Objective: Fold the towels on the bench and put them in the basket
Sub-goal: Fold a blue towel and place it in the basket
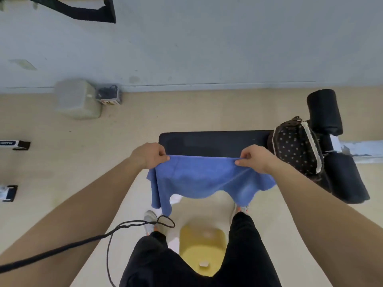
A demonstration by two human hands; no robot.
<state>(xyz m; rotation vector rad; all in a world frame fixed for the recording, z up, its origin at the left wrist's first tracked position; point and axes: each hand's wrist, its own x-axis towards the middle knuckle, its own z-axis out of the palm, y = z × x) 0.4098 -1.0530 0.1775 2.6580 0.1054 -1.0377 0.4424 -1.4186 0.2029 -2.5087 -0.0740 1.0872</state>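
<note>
A blue towel (199,179) hangs in the air over the near edge of the black padded bench (213,142). My left hand (150,155) pinches its upper left corner and my right hand (256,158) pinches its upper right corner, so the top edge is stretched straight between them. The lower edge droops unevenly toward my feet. A dark polka-dot fabric basket (296,150) with a white trim sits on the bench's right end, just right of my right hand.
Black roller pads (324,112) of the bench frame stick out at the right. A yellow stool (202,247) stands between my legs. A black cable (116,230) loops across the floor by my left foot. A grey box (77,98) sits against the far wall.
</note>
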